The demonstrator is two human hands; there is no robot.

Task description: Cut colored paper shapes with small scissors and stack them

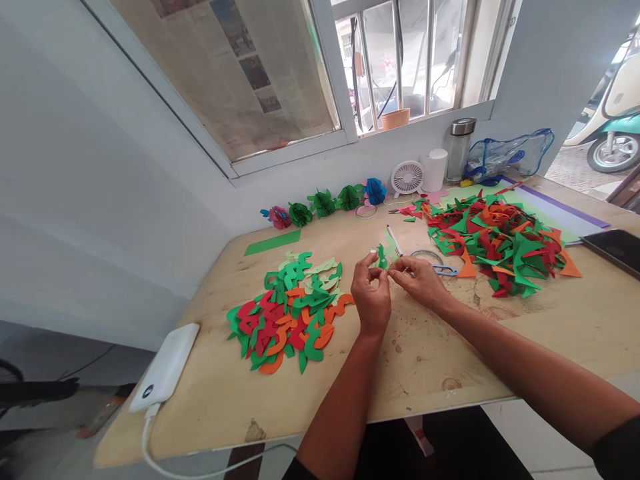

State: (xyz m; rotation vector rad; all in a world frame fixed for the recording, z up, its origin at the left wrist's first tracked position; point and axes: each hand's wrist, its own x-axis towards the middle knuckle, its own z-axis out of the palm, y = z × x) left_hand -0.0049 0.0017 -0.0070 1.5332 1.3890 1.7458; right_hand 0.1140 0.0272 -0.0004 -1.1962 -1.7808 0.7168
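My left hand is closed in a pinch at a small green paper piece. A small white bit shows at its raised fingertip. From the right, my right hand pinches at the lower end of the same piece, its fingertips close to the left thumb. Just beyond the hands lies a white pen. A roll of clear tape and blue-handled scissors rest behind my right hand. Left of my hands spreads a pile of curved paper cutouts in green, red and orange.
Paper scraps are heaped at the right, beside a phone. Paper flowers, a small fan, a glass bottle and a clear pouch line the wall. A white power bank lies at the left edge.
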